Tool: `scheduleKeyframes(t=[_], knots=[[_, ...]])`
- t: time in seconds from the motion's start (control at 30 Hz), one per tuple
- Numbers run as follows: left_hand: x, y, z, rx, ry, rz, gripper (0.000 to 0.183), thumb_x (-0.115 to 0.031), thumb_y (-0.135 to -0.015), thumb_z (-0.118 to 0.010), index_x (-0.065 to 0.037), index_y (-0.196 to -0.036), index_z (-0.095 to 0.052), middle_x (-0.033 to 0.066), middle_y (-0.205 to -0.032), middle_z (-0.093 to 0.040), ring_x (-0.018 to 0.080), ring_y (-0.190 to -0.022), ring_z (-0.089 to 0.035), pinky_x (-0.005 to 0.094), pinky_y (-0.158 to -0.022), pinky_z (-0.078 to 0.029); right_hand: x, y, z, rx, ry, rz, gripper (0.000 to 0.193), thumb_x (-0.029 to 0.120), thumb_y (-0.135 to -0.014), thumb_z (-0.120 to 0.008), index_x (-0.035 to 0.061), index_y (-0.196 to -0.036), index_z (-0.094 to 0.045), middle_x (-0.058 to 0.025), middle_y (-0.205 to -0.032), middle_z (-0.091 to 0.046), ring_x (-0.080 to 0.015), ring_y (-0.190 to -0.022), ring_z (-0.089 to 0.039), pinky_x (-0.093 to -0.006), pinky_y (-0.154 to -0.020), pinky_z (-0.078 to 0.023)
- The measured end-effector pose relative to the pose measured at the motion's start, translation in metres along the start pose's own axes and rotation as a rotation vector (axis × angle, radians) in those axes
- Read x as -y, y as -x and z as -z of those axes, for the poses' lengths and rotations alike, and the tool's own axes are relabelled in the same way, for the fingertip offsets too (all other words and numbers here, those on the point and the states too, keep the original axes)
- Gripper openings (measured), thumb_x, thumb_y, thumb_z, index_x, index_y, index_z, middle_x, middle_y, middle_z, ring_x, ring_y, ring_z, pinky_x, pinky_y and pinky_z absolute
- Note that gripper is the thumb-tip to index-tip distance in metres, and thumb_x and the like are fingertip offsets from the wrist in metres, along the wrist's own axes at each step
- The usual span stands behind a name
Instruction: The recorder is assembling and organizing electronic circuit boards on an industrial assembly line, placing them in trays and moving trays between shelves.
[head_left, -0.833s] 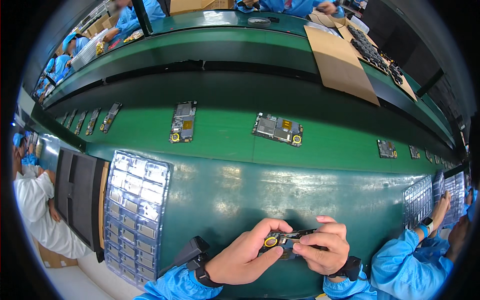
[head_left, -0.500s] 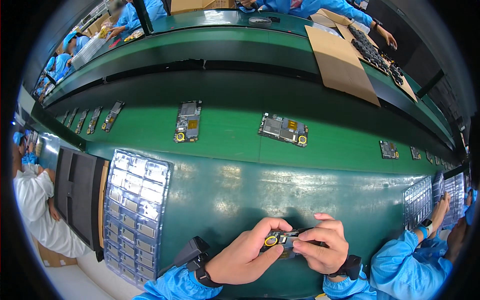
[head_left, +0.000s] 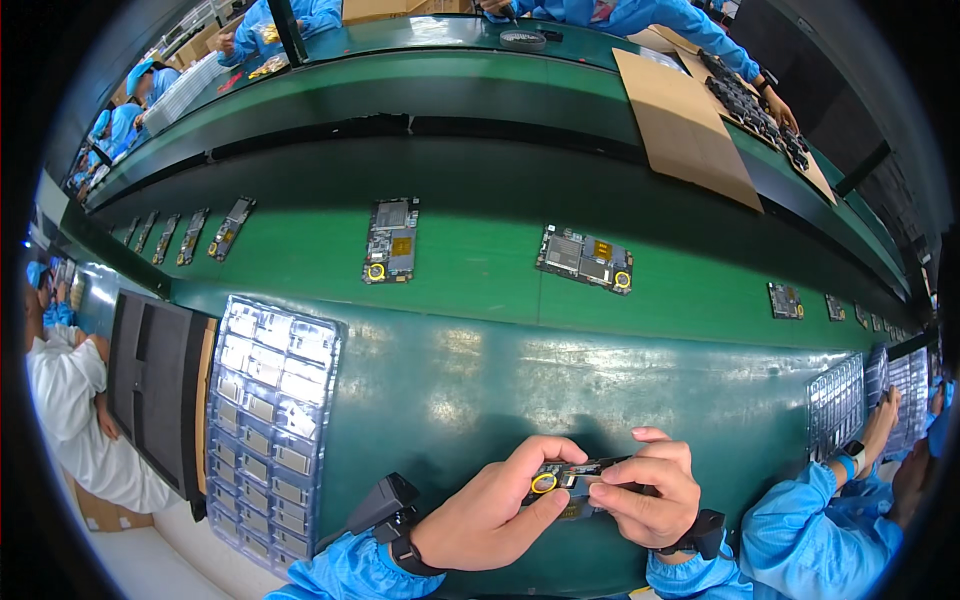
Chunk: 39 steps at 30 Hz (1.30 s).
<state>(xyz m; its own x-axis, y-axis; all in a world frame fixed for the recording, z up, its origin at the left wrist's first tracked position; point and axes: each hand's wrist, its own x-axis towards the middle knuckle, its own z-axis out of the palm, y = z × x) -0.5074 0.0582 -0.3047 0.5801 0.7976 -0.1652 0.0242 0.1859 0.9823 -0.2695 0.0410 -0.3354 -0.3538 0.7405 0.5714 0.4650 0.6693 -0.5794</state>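
Note:
Above the near part of the green table, my left hand (head_left: 492, 512) grips a dark circuit board (head_left: 543, 484) between thumb and fingers. A yellow ring marks the board's left end. My right hand (head_left: 650, 495) is closed at the other end, its thumb and fingertips pressed together at a small silver piece (head_left: 579, 486) on the board. Whether that piece is loose or fixed cannot be made out, as the fingers cover much of it. To the left lies a clear plastic tray (head_left: 322, 400) with rows of flat silver pieces in its pockets.
Beyond the table, a green belt (head_left: 480, 270) carries several circuit boards, among them an upright one (head_left: 392, 240) and a sideways one (head_left: 585, 260). A black case (head_left: 150, 390) stands far left. At right, a co-worker's blue sleeve (head_left: 815, 520) is near more clear trays (head_left: 836, 400).
The boards on the belt have shifted to the right. Across the belt, a co-worker's hand has come down toward the black parts. My hands have hardly moved.

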Motion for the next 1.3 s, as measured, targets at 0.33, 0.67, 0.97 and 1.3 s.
scheduleKeyframes(t=[0.33, 0.67, 0.97, 1.3], knots=[[0.001, 0.0, 0.0, 0.004, -0.019, 0.004, 0.034, -0.006, -0.103, -0.057, 0.0, -0.135, -0.047, 0.0084, -0.115, -0.065, 0.0114, -0.104, -0.062, 0.0293, -0.09, -0.05, 0.001, -0.001, -0.001, -0.015, 0.004, 0.012, 0.038, 0.001, -0.068, -0.087, 0.0189, -0.102, -0.083, 0.0041, -0.108, -0.071, -0.0167, -0.097, -0.057, -0.0449, -0.104, -0.051], [-0.002, 0.0, -0.002, -0.03, -0.073, 0.017, 0.029, -0.01, -0.107, -0.053, 0.003, -0.132, -0.047, 0.0161, -0.107, -0.068, 0.0217, -0.093, -0.07, 0.0357, -0.081, -0.054, 0.004, -0.003, -0.002, -0.014, 0.044, -0.005, 0.038, -0.001, -0.066, -0.085, 0.0166, -0.099, -0.083, 0.0037, -0.106, -0.073, -0.0162, -0.093, -0.058, -0.044, -0.103, -0.051], [0.006, 0.003, -0.005, -0.091, -0.133, -0.064, 0.027, -0.007, -0.105, -0.054, 0.003, -0.129, -0.049, 0.019, -0.109, -0.068, 0.0268, -0.091, -0.071, 0.0373, -0.078, -0.054, 0.002, 0.0, -0.007, -0.043, 0.065, 0.052, 0.032, 0.003, -0.068, -0.087, 0.0144, -0.098, -0.084, 0.0035, -0.105, -0.074, -0.0157, -0.09, -0.059, -0.044, -0.102, -0.052], [0.016, 0.005, -0.002, -0.08, -0.134, -0.101, 0.03, -0.004, -0.103, -0.056, 0.003, -0.131, -0.047, 0.0175, -0.109, -0.067, 0.0227, -0.091, -0.07, 0.0347, -0.078, -0.054, 0.002, 0.001, -0.011, -0.048, 0.088, 0.067, 0.029, 0.005, -0.071, -0.085, 0.0147, -0.098, -0.084, 0.0044, -0.106, -0.075, -0.0155, -0.091, -0.059, -0.0471, -0.107, -0.048]])
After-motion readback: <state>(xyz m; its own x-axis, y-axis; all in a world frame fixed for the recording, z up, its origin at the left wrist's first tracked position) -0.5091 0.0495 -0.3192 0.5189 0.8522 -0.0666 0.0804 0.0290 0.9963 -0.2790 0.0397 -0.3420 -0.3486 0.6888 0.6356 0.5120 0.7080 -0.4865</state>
